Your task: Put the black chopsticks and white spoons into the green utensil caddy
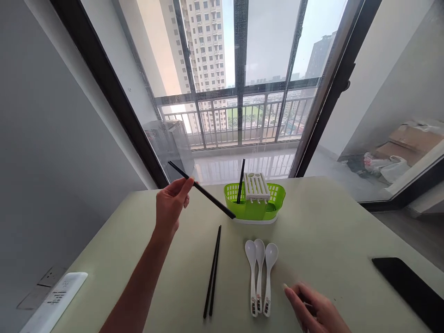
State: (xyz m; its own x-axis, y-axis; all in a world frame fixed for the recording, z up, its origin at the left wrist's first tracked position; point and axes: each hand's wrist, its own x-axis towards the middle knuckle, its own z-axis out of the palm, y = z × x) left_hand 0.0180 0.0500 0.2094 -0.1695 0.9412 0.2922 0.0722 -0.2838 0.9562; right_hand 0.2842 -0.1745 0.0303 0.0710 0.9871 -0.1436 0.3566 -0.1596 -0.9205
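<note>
My left hand [173, 201] is closed on a pair of black chopsticks [213, 199], pinched between thumb and fingers. They slant down to the right, their lower ends in front of a green plastic basket [255, 212]. Black chopsticks [241, 180] stand in the basket's left part, beside its white slotted rack [256, 187]. Another pair of black chopsticks [213, 273] lies on the table. Three white spoons [259, 277] lie side by side, bowls pointing away from me. To the right of their handles, my right hand [314, 307] is loosely curled, thumb apart, with nothing visible in it.
The pale green table [166, 286] reaches to a glass door. A black flat object [409, 282] lies at its right edge, and a white power strip [58, 300] at its left. Beyond the glass are a balcony, cardboard boxes [409, 143] and a white bag [391, 169].
</note>
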